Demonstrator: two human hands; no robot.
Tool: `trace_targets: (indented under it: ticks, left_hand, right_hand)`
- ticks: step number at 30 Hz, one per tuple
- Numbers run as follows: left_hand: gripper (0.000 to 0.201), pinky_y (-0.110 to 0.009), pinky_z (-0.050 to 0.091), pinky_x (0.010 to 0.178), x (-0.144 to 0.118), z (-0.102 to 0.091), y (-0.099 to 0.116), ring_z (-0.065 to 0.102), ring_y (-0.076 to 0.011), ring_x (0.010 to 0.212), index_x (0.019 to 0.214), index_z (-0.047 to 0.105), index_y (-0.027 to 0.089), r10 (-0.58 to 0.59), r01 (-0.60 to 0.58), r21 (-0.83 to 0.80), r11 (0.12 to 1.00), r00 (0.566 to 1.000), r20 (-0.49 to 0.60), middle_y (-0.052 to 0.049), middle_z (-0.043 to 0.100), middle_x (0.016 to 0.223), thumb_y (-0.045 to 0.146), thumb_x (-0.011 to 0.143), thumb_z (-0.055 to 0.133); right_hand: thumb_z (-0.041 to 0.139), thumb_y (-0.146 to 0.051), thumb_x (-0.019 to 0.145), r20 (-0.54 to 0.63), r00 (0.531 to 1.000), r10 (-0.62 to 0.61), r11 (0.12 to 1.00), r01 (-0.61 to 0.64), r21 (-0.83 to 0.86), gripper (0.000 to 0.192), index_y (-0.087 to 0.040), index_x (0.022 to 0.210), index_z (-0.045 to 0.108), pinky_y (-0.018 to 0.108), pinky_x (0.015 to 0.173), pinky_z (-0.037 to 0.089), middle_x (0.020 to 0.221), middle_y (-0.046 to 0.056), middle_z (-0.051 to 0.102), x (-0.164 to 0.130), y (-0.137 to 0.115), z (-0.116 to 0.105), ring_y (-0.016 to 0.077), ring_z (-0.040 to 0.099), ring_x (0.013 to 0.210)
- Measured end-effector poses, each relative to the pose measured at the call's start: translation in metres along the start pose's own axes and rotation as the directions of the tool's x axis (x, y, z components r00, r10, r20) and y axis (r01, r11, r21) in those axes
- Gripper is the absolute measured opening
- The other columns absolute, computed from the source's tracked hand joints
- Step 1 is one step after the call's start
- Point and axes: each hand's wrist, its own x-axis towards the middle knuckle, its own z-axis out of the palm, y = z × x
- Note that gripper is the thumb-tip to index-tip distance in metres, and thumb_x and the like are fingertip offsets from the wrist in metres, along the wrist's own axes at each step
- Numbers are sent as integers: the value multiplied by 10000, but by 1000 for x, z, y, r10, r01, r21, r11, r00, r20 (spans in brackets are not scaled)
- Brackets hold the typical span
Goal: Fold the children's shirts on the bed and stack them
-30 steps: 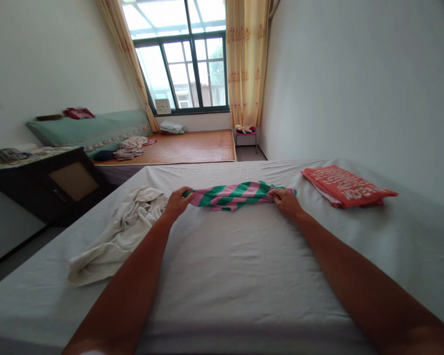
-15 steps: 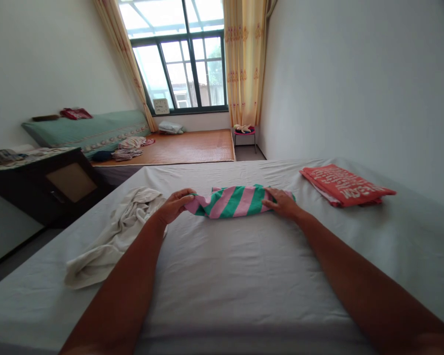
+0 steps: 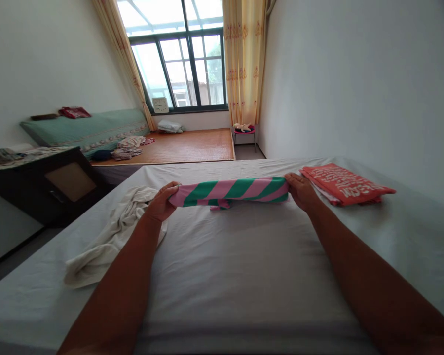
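A pink and green striped cloth (image 3: 237, 190) is stretched in a long narrow band above the grey-white bed sheet (image 3: 244, 276). My left hand (image 3: 163, 201) pinches its left end, and my right hand (image 3: 302, 191) grips the right end with the fingers closed. A small piece of the same cloth hangs below the band, left of its middle. Whether it is a shirt or something else does not show. Close by my left forearm lies a crumpled off-white cloth (image 3: 114, 241). Just right of my right hand sits a folded red cloth (image 3: 348, 185) with white lettering.
Beyond this bed stands another bed with a brown mat (image 3: 192, 143) and several clothes (image 3: 128, 150) on it. A dark cabinet (image 3: 52, 182) is at the left. Near the curtain (image 3: 244, 64) is a small pink stool (image 3: 244, 131). A white wall (image 3: 355, 79) runs along the right.
The striped cloth has been raised off the sheet and pulled straight. My right hand has moved right, from resting on it to holding its end. My left hand has shifted slightly left.
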Motion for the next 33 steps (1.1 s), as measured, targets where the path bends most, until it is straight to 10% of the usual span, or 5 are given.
trace_targets:
  ticks: [6,11,16,28,33]
  left_hand:
    - [398,-225,439,496,-8,-5,-3,573,-134,533,807,703,110,-342,213,360,908,874,346,-73,652,654,504,760,675]
    - [485,-343,520,821,8,16,-34,632,-244,1016,1062,687,166,-105,37,594,804,991,80,-112,691,1088,569,810,594]
    - [612,-438,377,1066,9,37,-61,510,-293,1239,1272,606,207,-94,-190,840,508,957,273,-104,602,1308,577,785,605]
    - [197,-248,466,635,7,60,-58,574,-148,698,836,671,168,-29,-210,853,478,967,255,-1,641,750,308,776,547]
    - [150,-189,398,486,22,33,-37,486,-93,558,832,558,174,283,-82,680,729,940,-190,49,514,661,295,743,548]
  right_hand:
    - [611,-571,796,349,902,253,963,-197,-186,386,-203,709,535,262,544,456,520,-34,509,-6,-3,-11,119,503,492]
    - [555,-509,836,107,994,-19,719,88,-689,371,-196,1017,641,400,901,479,1061,114,693,2,36,-4,265,627,1013]
    - [525,-501,861,261,961,89,488,186,-852,515,-195,1271,579,493,1023,391,1335,143,574,-4,58,7,338,506,1236]
    - [574,-284,769,334,939,81,830,122,-545,172,-208,866,695,265,682,485,759,5,695,-9,30,27,181,624,726]
    - [611,-393,753,-212,976,-53,980,10,-198,200,-219,847,581,207,515,435,653,-51,577,12,30,-1,108,508,561]
